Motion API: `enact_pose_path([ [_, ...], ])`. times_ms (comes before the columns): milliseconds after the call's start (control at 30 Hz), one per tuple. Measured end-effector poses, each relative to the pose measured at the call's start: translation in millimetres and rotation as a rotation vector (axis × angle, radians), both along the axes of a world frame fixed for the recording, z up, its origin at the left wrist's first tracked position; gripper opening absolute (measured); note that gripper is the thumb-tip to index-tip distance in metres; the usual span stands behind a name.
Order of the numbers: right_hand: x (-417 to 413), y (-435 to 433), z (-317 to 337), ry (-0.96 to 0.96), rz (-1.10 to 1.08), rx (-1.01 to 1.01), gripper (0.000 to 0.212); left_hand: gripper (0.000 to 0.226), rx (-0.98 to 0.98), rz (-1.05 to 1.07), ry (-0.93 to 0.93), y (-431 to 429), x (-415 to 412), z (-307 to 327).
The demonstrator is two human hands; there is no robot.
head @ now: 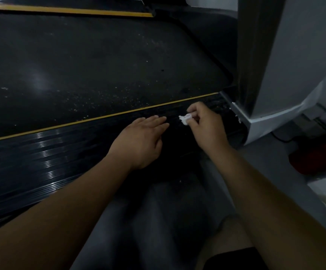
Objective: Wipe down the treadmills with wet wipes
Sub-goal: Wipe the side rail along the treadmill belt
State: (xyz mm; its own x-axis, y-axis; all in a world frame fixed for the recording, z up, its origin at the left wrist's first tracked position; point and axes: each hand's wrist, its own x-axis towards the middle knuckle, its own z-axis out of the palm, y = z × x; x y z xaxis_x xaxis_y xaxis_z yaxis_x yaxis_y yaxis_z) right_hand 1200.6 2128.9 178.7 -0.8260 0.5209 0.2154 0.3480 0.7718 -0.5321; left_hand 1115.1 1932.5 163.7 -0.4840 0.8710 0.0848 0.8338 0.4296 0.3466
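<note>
A black treadmill fills the upper left, its dusty running belt (99, 65) bordered by a yellow stripe and a ribbed, glossy side rail (41, 152) in front. My right hand (205, 125) pinches a small crumpled white wet wipe (184, 118) against the rail near its right end. Just to the left, my left hand (142, 139) rests flat on the same rail with fingers straight, pointing toward the wipe.
A grey treadmill upright (265, 55) rises at the right from a pale base cover (259, 123). A red object (318, 160) and a cable lie on the floor at far right. My knees in dark shorts are at the bottom centre.
</note>
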Motion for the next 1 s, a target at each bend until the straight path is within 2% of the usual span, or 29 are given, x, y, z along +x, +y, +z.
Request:
enact_pose_path([
  [133,7,11,3,0.02,-0.061,-0.097,0.015,0.056,0.011,0.001,-0.005,0,0,1],
  [300,6,-8,-6,-0.017,0.028,-0.035,0.022,0.06,0.014,0.007,-0.002,0,1,1],
  [433,8,8,2,-0.071,-0.084,-0.02,0.018,0.057,0.008,0.005,-0.01,0,-1,-1],
  [533,7,-8,1,-0.109,0.014,0.041,0.019,0.067,0.006,0.006,-0.002,0,0,1],
  [700,9,6,6,-0.099,-0.073,0.011,0.02,0.055,-0.002,0.005,0.005,0,0,1],
  [833,7,-11,3,-0.139,0.04,0.039,0.02,0.056,-0.002,0.003,0.001,0,1,1],
  [933,9,6,10,-0.142,-0.079,0.018,0.019,0.055,0.002,0.004,0.001,0,0,0],
  [1000,9,-5,8,-0.131,-0.045,0.042,0.019,0.06,0.016,0.009,0.004,0,1,1],
])
